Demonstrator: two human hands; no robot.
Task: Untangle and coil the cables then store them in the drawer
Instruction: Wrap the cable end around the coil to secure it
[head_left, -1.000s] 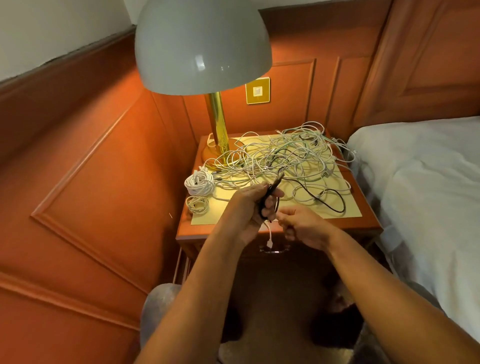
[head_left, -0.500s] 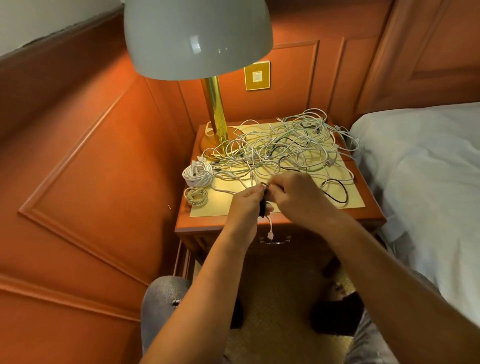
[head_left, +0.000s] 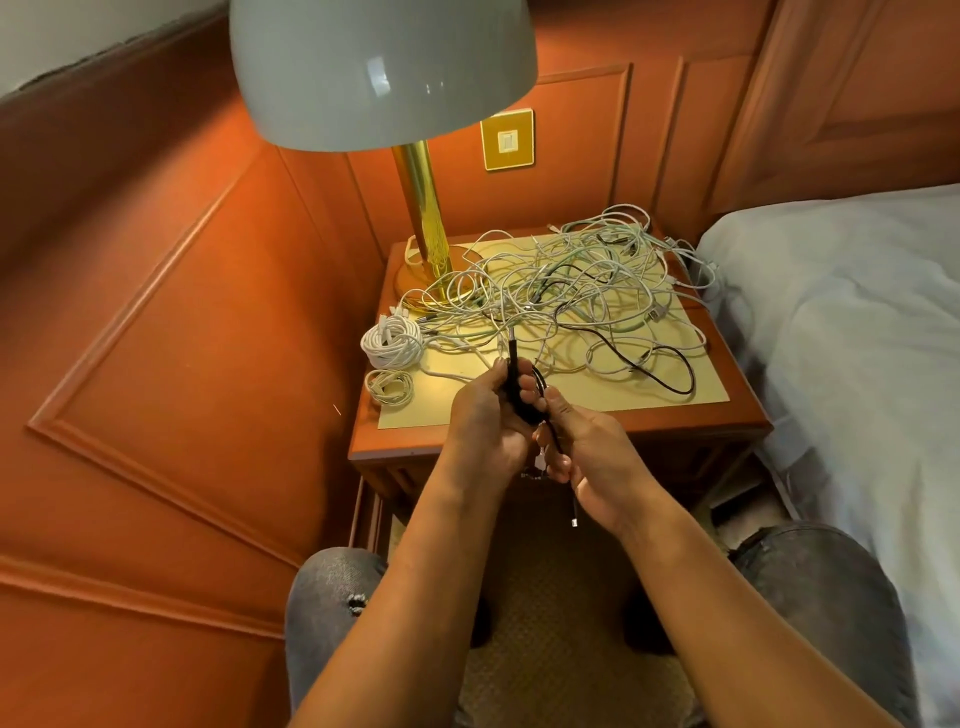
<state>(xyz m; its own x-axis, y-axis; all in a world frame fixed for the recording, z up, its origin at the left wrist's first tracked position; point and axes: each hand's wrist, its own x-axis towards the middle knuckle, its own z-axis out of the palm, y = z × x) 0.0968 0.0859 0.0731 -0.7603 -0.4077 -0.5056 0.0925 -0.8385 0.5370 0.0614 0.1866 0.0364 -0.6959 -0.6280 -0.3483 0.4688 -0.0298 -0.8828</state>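
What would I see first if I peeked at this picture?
A big messy tangle of white cables sprawls over the nightstand, under a pale lamp at its back left. In front, the left hand and right hand hold a black cable. Two neat white coils sit at the left edge.

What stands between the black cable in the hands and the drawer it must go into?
Both hands hold the black cable at the nightstand's front edge. The drawer sits hidden behind the right hand and left hand; whether it is open cannot be told.
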